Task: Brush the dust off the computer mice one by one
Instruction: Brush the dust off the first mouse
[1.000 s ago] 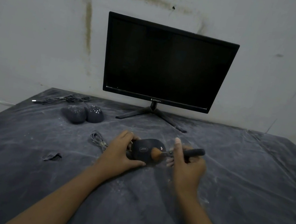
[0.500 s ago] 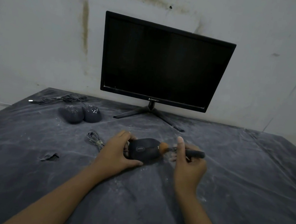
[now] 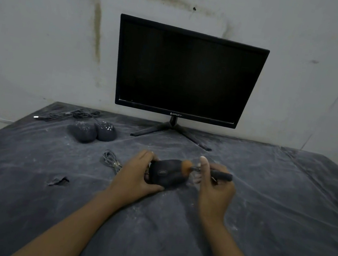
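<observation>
My left hand (image 3: 135, 176) grips a black computer mouse (image 3: 166, 174) at the middle of the table, fingers and thumb curled round its left side. My right hand (image 3: 214, 184) holds a small brush (image 3: 221, 175) by its dark handle; the orange bristle tip (image 3: 186, 167) touches the mouse's upper right edge. Two more dusty dark mice (image 3: 92, 131) lie side by side at the back left. The held mouse's coiled grey cable (image 3: 110, 160) lies just left of my left hand.
A dark monitor (image 3: 186, 73) on a tripod foot stands at the back against the wall. Black cables (image 3: 71, 114) trail behind the two mice. The table (image 3: 283, 210) wears a dusty dark cover with a small tear (image 3: 58, 181) at the left.
The brush tip has swept from the middle of the mouse's top toward its upper right edge. My left hand keeps its hold on the mouse.
</observation>
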